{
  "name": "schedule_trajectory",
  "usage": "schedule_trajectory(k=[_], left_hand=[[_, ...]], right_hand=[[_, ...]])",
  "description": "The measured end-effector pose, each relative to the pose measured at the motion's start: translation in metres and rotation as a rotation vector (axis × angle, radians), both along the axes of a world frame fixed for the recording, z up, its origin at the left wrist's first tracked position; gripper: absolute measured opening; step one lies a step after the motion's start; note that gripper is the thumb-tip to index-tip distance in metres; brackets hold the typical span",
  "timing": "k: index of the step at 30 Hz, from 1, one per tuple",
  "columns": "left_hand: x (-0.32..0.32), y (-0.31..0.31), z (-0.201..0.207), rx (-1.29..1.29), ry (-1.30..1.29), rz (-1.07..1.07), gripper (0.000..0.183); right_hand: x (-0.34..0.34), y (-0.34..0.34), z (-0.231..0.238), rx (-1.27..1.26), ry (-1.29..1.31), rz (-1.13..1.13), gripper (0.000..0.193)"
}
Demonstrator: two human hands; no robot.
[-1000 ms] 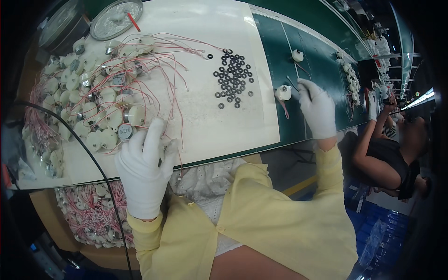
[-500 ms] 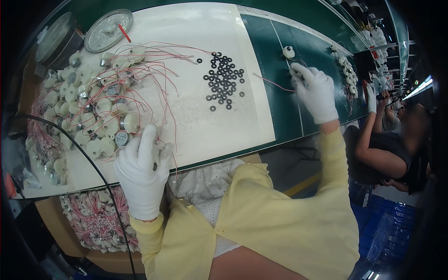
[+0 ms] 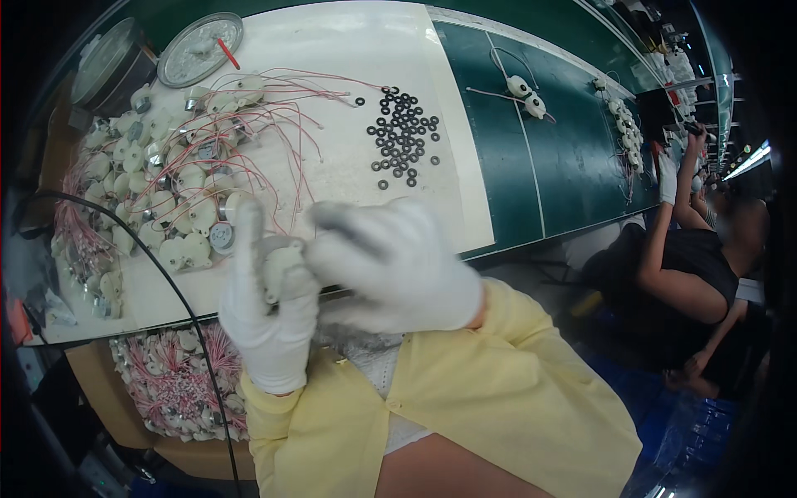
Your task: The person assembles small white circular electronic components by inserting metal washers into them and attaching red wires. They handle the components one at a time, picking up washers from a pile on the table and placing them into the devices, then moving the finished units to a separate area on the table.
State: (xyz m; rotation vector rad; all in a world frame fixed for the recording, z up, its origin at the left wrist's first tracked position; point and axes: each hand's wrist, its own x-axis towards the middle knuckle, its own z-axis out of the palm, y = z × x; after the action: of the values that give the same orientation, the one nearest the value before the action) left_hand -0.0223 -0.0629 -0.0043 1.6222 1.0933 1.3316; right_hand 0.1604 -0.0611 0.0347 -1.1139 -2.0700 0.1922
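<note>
Two white-gloved hands meet at the lower centre of the frame, just in front of the near edge of the white work mat (image 3: 349,124). The left hand (image 3: 270,319) is closed around a small cream-coloured motor part (image 3: 281,270), index finger raised straight up beside it; the right hand (image 3: 390,266) is blurred, its fingers curled over toward that part and seemingly touching it, though whether it grips anything of its own I cannot tell. Handling this well probably means keeping the left grip firm and still, with the part's face turned up, so the right fingertips can work on it without snagging a lead. Just beyond the hands, in the left half of the frame, lies a heap of similar cream parts with red wires (image 3: 174,191). A scatter of small black rings (image 3: 403,133) sits on the mat at upper centre. Farther out, at upper right, two more white parts (image 3: 527,93) rest on the green belt (image 3: 573,166), and another person (image 3: 681,266) works at the right edge.
</note>
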Motion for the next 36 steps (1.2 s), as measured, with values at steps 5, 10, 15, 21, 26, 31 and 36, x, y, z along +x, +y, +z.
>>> schedule_trajectory(k=[5, 10, 15, 21, 26, 31, 36], left_hand=[[0.003, -0.009, 0.008, 0.036, 0.06, -0.048, 0.065], [0.001, 0.005, 0.011, 0.256, 0.381, -0.236, 0.06], [-0.034, 0.016, -0.002, 0.246, 0.642, 0.186, 0.046], [-0.032, 0.038, -0.004, 0.446, 0.767, 0.348, 0.032], [-0.019, 0.044, 0.009, 0.439, 1.005, 0.371, 0.029], [-0.017, 0.055, 0.021, 0.422, 1.17, 0.295, 0.022], [-0.006, 0.051, 0.021, 0.508, 1.106, 0.171, 0.021]], right_hand=[[-0.013, 0.015, -0.017, -0.045, 0.225, 0.154, 0.054], [0.026, -0.011, -0.019, -0.442, 1.233, 0.145, 0.063], [0.141, -0.043, 0.001, -0.57, 1.061, -0.144, 0.088], [0.182, -0.014, -0.019, -0.249, -0.375, -0.152, 0.033], [0.2, 0.0, -0.021, -0.236, -0.573, -0.246, 0.031], [0.171, 0.005, -0.009, -0.097, -0.641, -0.275, 0.028], [0.156, 0.014, -0.007, -0.458, -0.205, -0.235, 0.029]])
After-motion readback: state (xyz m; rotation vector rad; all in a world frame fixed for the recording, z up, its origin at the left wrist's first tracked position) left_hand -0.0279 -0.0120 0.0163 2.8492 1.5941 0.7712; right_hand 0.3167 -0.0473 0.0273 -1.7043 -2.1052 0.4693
